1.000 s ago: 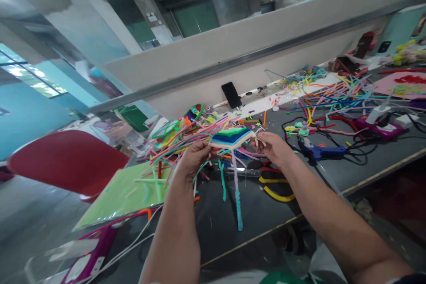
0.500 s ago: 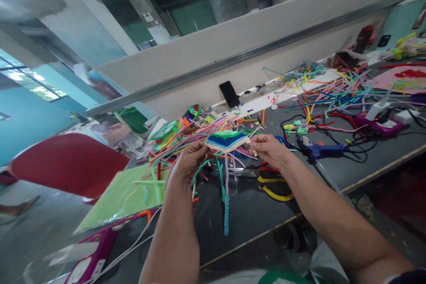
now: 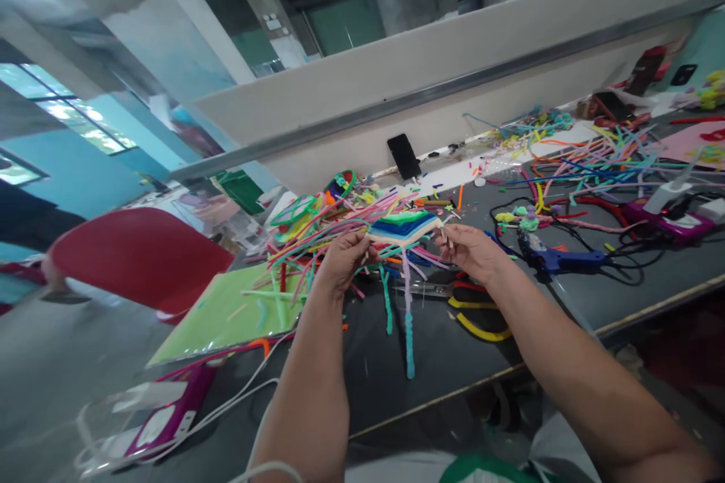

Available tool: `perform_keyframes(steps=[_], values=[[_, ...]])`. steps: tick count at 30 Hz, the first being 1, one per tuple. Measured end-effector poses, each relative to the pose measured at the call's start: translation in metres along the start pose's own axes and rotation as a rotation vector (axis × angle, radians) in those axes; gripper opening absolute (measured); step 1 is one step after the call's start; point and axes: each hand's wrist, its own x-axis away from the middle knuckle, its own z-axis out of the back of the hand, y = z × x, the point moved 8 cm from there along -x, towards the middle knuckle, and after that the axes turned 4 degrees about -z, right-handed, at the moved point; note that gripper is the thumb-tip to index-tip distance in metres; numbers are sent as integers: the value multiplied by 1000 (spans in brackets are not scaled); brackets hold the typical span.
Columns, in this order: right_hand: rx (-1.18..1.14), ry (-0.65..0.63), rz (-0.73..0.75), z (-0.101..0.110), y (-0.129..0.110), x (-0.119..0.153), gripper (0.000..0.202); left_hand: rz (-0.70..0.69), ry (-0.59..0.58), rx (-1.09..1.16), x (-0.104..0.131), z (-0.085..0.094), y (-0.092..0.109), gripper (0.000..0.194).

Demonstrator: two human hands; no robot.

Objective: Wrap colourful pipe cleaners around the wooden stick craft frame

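My left hand pinches the left corner of a layered pipe-cleaner piece, banded green, blue and white. Its right corner is between the closed fingers of my right hand. The piece is raised above the dark table, nearly level. Below it shows a fuzzy stem, lilac at the top and teal lower down; whether it is joined to the piece I cannot tell. A shorter green strand is beside it. Scissors lie on the table behind the stem, partly hidden by my right hand.
Loose pipe cleaners are heaped behind my left hand. A blue glue gun with black cables lies right, near a purple power strip. A phone leans on the partition. Left are a green sheet and a red chair.
The view has swung slightly left, so the scene sits further right. Both hands still hold the piece, which looks tipped a little flatter.
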Motion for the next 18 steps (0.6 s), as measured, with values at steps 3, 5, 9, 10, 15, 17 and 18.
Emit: perform_keyframes(steps=[3, 5, 9, 10, 15, 17, 18], values=[[-131, -103, -49, -8, 4, 2, 18, 19, -20, 6, 1, -5, -3, 31], [-180, -124, -65, -10, 6, 3, 17, 36, -37, 25, 1, -7, -5, 29], [-232, -143, -45, -16, 5, 5, 19, 67, -63, 88, 2, -13, -10, 28], [-238, -147, -26, -17, 4, 6, 19, 70, -70, 95, 2, -15, -11, 29], [-148, -194, 29, -22, -3, 10, 20, 86, -91, 112, 0, -17, -15, 29], [-94, -205, 41, -24, -5, 11, 23, 94, -89, 122, -1, -15, -19, 28], [-73, -200, 49, -24, -6, 12, 24, 92, -90, 125, -1, -13, -20, 28]])
